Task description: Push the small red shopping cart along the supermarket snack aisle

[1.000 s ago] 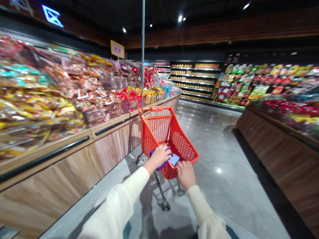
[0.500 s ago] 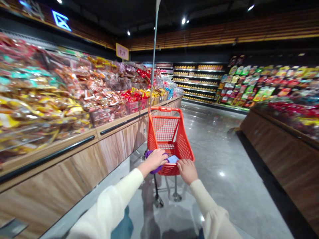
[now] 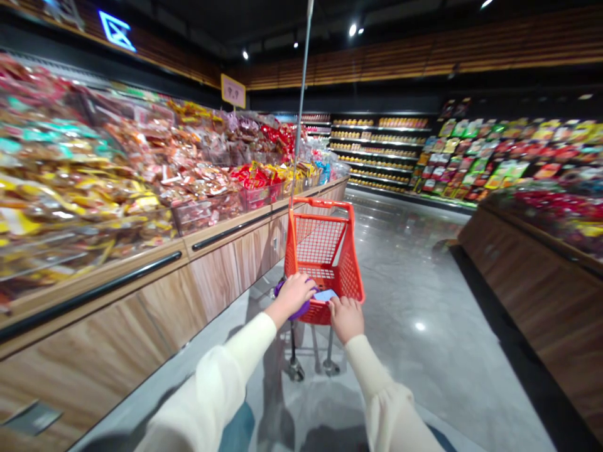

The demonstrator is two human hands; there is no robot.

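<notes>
An orange-red plastic shopping cart with a perforated basket stands straight ahead of me. My left hand is closed over the left part of its near edge. Bunched at that hand is a purple thing, perhaps cloth, partly hidden by my fingers. My right hand curls over the near edge farther right, its fingers bent. Between the hands lies a flat light-blue object, its kind unclear. A thin metal pole rises from the cart's far left corner.
Bins of wrapped snacks line the left side above a wooden counter front. At right is another wooden display stand. Stocked shelves and hanging packets cover the back. Grey shiny floor runs between them.
In the view, the cart's far end has shifted right and slightly up. My right hand has moved left, closer to the left hand. Both hands stay on the cart.
</notes>
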